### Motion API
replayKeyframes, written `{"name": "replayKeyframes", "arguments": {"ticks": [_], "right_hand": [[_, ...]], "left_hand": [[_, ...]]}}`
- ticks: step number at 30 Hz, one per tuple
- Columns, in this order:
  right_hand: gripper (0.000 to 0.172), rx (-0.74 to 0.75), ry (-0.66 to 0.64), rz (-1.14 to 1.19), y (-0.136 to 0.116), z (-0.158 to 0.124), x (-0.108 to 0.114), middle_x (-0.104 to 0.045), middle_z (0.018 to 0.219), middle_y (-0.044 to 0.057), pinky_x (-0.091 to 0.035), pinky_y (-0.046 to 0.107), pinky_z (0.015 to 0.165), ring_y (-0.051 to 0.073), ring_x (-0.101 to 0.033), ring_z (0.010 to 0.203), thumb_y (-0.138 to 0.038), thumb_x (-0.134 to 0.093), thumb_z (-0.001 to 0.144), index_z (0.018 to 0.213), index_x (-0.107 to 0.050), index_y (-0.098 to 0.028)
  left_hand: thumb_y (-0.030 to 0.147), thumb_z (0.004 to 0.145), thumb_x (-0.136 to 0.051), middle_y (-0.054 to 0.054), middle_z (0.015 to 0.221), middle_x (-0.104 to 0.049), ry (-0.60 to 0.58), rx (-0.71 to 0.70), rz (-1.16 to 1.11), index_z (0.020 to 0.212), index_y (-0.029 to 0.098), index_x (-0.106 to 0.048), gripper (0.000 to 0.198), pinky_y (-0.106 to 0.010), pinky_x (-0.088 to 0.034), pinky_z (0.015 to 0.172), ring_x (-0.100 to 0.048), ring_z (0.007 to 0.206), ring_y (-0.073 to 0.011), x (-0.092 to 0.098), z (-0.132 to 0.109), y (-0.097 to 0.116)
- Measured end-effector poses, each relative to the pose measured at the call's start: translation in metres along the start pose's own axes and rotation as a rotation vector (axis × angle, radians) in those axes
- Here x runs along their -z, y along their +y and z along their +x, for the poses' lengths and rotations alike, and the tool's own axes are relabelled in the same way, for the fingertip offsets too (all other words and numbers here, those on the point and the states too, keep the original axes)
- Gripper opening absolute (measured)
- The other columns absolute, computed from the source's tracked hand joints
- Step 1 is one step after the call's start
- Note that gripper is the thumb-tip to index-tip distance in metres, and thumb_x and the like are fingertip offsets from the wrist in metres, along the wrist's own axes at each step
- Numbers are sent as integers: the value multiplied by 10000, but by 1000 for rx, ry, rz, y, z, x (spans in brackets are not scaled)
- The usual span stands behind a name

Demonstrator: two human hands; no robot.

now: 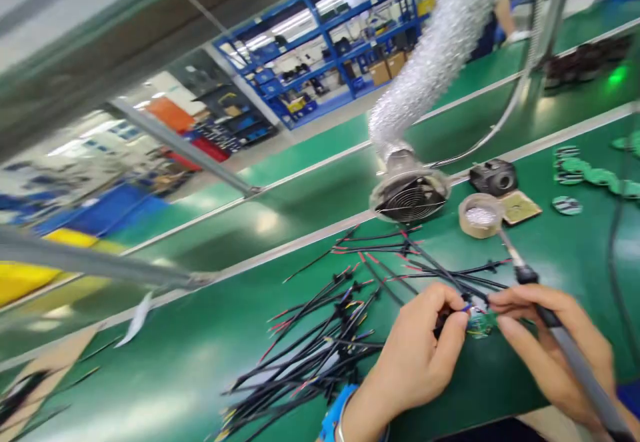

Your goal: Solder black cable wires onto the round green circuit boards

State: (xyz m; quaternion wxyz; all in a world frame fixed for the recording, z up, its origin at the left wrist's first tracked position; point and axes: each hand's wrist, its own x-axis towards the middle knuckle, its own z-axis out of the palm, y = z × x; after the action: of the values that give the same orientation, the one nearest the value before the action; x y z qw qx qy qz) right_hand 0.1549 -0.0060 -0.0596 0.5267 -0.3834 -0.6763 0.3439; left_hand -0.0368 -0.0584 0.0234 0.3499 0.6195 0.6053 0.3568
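Bench: smooth, glossy green, reflecting light in blurred patches. Duct: crinkled metallic foil, bright, rough. Fan: metal-looking wire rings across its mouth. Cables: black plastic-looking sleeves, low sheen. Soldering iron: dark matt handle, apparently plastic; metal shaft. Tape roll: tan, matt, papery. Shelving: blue, painted-metal look.

Blocked leftward by wires, ahead by tape and fan, close in by iron; passable over bench between iron and cable, also well left of wires
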Motion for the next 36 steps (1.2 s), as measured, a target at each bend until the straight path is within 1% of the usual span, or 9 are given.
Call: {"name": "replayKeyframes", "arguments": {"ticks": [3, 9, 16, 19, 22, 26, 28, 31, 36], "right_hand": [[271, 43, -15, 89, -11, 7, -12, -717, 886, 25, -611, 225, 687, 131, -706, 755, -201, -628, 896, 1160, -579, -239], [271, 53, 58, 115, -7, 6, -9, -657, 798, 1, -606, 229, 648, 122, -678, 691, -133, -626, 864, 1116, -572, -218], [387, 142, 381, 69, -8, 0, -26, -655, 891, -2, -610, 245, 732, 116, -684, 740, -10, -691, 769, 1081, -579, -211], [422, 204, 411, 57, -10, -5, -34, -676, 890, -7, -625, 259, 728, 125, -700, 737, 16, -692, 755, 1090, -569, -210], [370, 241, 288, 27, -4, -12, -24, -712, 860, -5, -636, 256, 690, 138, -715, 713, 7, -698, 753, 1043, -606, -204], [350, 228, 167, -78, 19, -22, 14, -746, 940, 26, -645, 285, 707, 165, -731, 782, -30, -665, 805, 1111, -640, -199], [419, 205, 156, -159, 27, -23, 33, -755, 958, 28, -643, 287, 698, 157, -727, 764, -32, -633, 839, 1222, -622, -201], [489, 239, 108, -212, 25, -12, 52, -752, 918, 26, -626, 277, 633, 147, -710, 705, -58, -602, 869, 1338, -569, -195], [292, 317, -110, -244, 11, 12, 70, -705, 796, 48, -566, 273, 532, 170, -692, 671, -130, -519, 879, 1121, -668, -196]], "left_hand": [[283, 962, -481, -9, 759, -586, -98, 38, -47, 863, 200, -529, 138, -270, -415, 660, -526, 704, -149, -22, 15, 3], [342, 872, -581, 40, 647, -508, -220, 277, -399, 836, 185, -533, 168, -221, -371, 544, -466, 562, -101, -34, 28, -1], [499, 775, -691, 99, 503, -387, -52, 418, -629, 789, 198, -518, 348, -175, -240, 439, -322, 429, -58, -47, 39, 10], [507, 767, -674, 113, 481, -355, -14, 474, -671, 792, 207, -512, 342, -180, -222, 430, -272, 407, -56, -46, 44, 8], [398, 780, -626, 84, 515, -415, -90, 462, -459, 733, 194, -553, 222, -198, -265, 453, -320, 428, -67, -41, 50, 2], [181, 735, -574, 17, 610, -615, -304, 346, 70, 666, 195, -640, 97, -246, -361, 551, -508, 542, -127, -48, 54, -6], [133, 720, -566, 8, 660, -658, -291, 268, 274, 634, 204, -633, 130, -273, -390, 617, -572, 615, -157, -56, 53, -11], [134, 743, -570, 7, 708, -659, -225, 205, 399, 649, 212, -617, 131, -281, -384, 634, -586, 655, -166, -68, 50, -18], [136, 792, -547, 0, 777, -631, -166, 116, 448, 740, 222, -618, 123, -265, -388, 620, -599, 693, -160, -72, 41, -27]]}}
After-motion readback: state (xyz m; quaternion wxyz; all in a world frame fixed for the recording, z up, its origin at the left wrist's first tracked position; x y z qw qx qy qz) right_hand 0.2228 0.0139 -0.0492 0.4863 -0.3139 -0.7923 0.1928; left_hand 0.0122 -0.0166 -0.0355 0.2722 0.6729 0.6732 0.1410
